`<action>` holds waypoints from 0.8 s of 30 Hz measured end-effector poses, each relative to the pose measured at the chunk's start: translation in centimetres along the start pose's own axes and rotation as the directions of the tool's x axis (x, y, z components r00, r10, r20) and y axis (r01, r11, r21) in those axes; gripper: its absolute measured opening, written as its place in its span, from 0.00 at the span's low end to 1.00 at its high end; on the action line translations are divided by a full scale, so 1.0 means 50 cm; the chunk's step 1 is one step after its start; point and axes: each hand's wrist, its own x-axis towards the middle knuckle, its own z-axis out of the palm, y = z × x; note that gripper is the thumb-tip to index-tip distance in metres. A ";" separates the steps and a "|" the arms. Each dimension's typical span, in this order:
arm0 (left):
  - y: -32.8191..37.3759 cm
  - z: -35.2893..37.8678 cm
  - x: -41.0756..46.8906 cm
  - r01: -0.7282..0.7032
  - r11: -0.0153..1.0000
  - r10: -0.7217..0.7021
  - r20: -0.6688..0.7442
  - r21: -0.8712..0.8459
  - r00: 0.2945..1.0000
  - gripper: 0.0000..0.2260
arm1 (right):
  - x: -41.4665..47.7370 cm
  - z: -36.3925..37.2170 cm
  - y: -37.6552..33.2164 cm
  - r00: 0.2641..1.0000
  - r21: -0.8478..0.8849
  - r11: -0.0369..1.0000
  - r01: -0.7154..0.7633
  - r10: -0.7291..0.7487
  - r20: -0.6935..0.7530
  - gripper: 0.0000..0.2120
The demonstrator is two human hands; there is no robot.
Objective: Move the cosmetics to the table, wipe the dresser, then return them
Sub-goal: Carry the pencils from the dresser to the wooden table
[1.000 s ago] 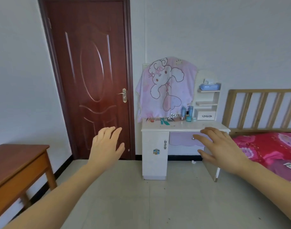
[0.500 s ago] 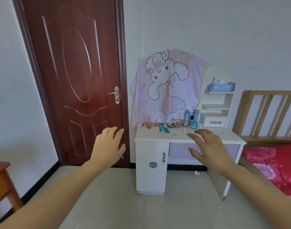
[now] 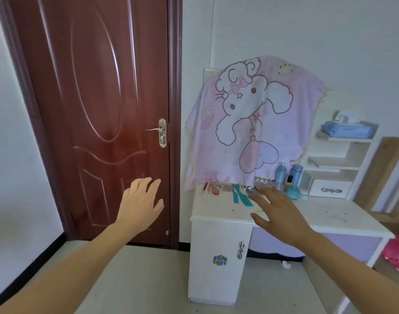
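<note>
The right hand (image 3: 277, 211) is open, with the fingers spread and a little bent, and it holds nothing. It hangs above the front part of the white surface (image 3: 216, 209) of the dresser (image 3: 213, 279), close to two teal strips (image 3: 239, 197) that lie flat there. I cannot tell whether it touches the surface or the strips.

The left hand (image 3: 140, 205) is also open and empty. It is in the air in front of the dark red door (image 3: 99, 109), to the left of the dresser, and touches nothing.

The cosmetics (image 3: 284, 182) are all on the surface, in a row along its back edge, just under the hem of a pink cloth (image 3: 250, 123) with a drawn rabbit. At the left end of the row lie thin lipsticks (image 3: 206, 188) and a small red round case (image 3: 216, 191). At the right end two blue bottles (image 3: 280, 175) stand upright, with a teal jar (image 3: 292, 192) just in front of them.

To the right of the bottles is a white shelf unit (image 3: 334, 159). A blue pack (image 3: 347, 130) of tissues lies on its upper shelf, and a small white drawer (image 3: 331, 189) sits at its bottom. A red bedcover (image 3: 398, 252) shows at the right edge.
</note>
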 end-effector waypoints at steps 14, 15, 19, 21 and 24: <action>0.097 0.396 0.263 0.043 0.974 0.026 0.296 -0.224 0.955 0.30 | 0.041 0.351 0.199 0.924 0.035 0.968 -0.249 0.226 0.309 0.21; 0.107 0.422 0.279 0.075 0.970 0.000 0.308 -0.231 0.951 0.32 | 0.052 0.378 0.213 0.909 0.037 0.961 -0.275 0.248 0.334 0.22; 0.139 0.522 0.333 0.109 0.979 -0.025 0.434 -0.172 0.901 0.26 | 0.099 0.485 0.260 0.866 0.094 0.941 -0.325 0.256 0.431 0.22; 0.145 0.563 0.346 0.131 0.981 -0.050 0.474 -0.141 0.879 0.24 | 0.125 0.536 0.279 0.844 0.164 0.919 -0.358 0.243 0.478 0.21; 0.136 0.618 0.361 0.219 0.967 -0.123 0.521 -0.127 0.844 0.23 | 0.167 0.607 0.279 0.808 0.291 0.842 -0.454 0.251 0.533 0.21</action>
